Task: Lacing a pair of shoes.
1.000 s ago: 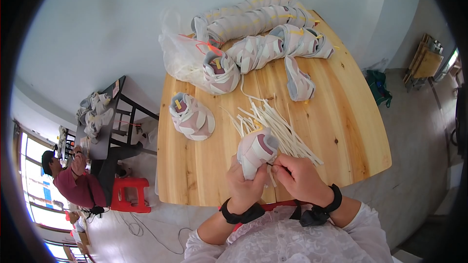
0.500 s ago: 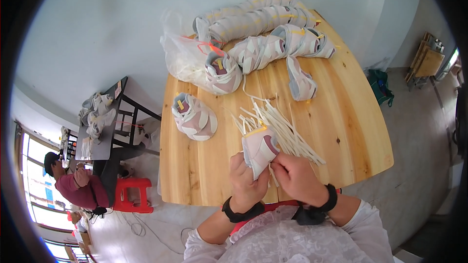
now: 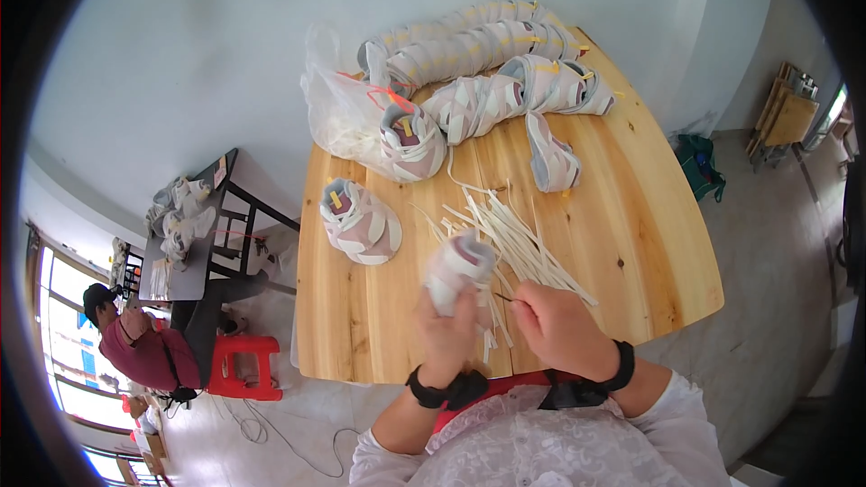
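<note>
L hand [image 3: 448, 329] gripping shoe [image 3: 458, 269], R hand [image 3: 561, 329] fisted

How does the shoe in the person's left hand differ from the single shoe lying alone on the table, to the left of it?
The held shoe is lifted off the table, gripped by the left hand; the lone shoe lies flat on the wooden table, untouched. The lone shoe shows a yellow tag; none is visible on the held shoe. Both are small, pale grey and pink.

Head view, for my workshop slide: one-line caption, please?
Left hand holds a small shoe over a wooden table; right hand pinches a thin tool beside white strips.
</note>
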